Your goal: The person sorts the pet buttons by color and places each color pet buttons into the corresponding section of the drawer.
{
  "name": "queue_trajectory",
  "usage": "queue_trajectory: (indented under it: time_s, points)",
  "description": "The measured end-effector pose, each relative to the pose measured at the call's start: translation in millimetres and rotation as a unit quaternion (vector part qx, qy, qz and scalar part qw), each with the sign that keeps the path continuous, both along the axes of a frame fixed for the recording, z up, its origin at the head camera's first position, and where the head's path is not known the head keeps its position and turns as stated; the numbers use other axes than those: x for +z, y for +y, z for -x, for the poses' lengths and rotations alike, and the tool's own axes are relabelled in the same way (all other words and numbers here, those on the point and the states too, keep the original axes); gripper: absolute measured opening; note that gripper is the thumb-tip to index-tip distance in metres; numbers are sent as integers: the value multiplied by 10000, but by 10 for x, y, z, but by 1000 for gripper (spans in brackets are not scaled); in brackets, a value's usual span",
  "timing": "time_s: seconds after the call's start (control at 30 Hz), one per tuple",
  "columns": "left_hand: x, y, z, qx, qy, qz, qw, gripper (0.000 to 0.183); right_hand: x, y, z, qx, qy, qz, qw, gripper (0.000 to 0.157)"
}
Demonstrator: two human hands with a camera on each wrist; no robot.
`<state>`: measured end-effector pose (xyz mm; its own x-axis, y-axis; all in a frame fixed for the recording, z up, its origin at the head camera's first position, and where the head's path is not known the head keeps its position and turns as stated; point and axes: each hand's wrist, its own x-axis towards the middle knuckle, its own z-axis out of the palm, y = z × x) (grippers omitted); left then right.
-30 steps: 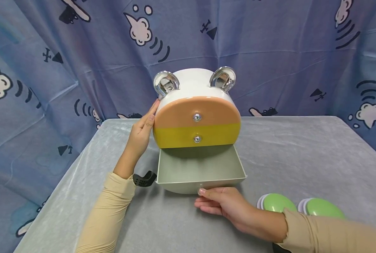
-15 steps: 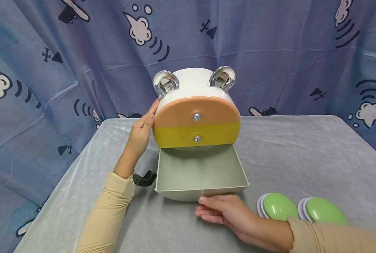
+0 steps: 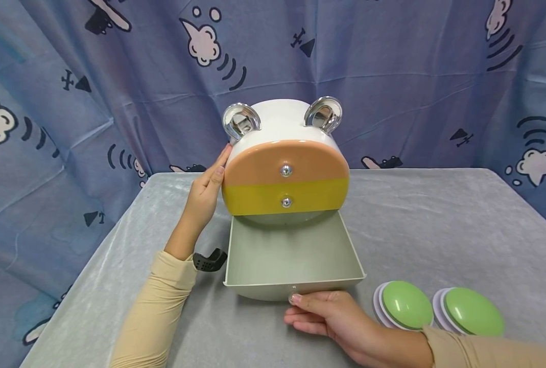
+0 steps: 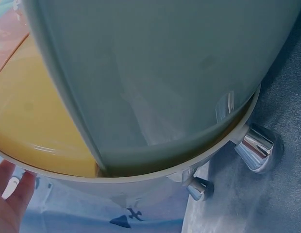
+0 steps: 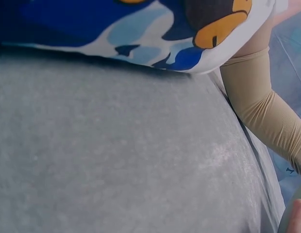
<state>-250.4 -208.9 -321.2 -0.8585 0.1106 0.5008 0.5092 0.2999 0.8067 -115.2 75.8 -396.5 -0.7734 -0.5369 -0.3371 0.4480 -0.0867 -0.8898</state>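
A small rounded drawer box [image 3: 279,115], white with two chrome ears, stands mid-table in the head view. Its orange drawer [image 3: 256,166] and yellow drawer [image 3: 254,199] are in place, each with a chrome knob. Below them the grey-green bottom drawer [image 3: 291,255] is pulled far out toward me, its inside bare. My right hand [image 3: 321,314] pinches that drawer's clear knob [image 3: 291,299] between thumb and fingers. With fingers extended, my left hand [image 3: 204,197] rests against the box's left side. The left wrist view shows the grey-green drawer [image 4: 155,73] close up, beside chrome feet [image 4: 257,145].
Two green domed objects with white bases, one nearer [image 3: 407,305] and one farther right [image 3: 474,312], lie beside my right forearm. A black wrist mount [image 3: 210,259] sits close to the drawer's left side. Behind the grey-covered table [image 3: 438,220] hangs a blue patterned curtain [image 3: 392,102].
The bottom drawer has slid farther out toward me, with my right hand pinching its knob and moving along. My left hand and the box have stayed still.
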Motion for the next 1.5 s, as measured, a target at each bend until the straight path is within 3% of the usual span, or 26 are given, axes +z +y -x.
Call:
queue_trajectory:
  time_s: [0.63, 1.03, 1.27, 1.5]
  points:
    - [-8, -1, 10, 9, 29, 27, 10000, 43, -105, 32, -50, 168, -112, 151, 9997, 26]
    - [-7, 4, 3, 13, 27, -3, 10000, 44, -132, 92, -22, 328, -186, 202, 9991, 29]
    - [-17, -13, 5, 19, 10, -34, 10000, 43, -128, 164, -25, 692, 60, -125, 9975, 34]
    - [-14, -4, 9, 2, 36, -25, 10000, 43, 48, 451, -14, 1135, 672, -202, 9911, 47]
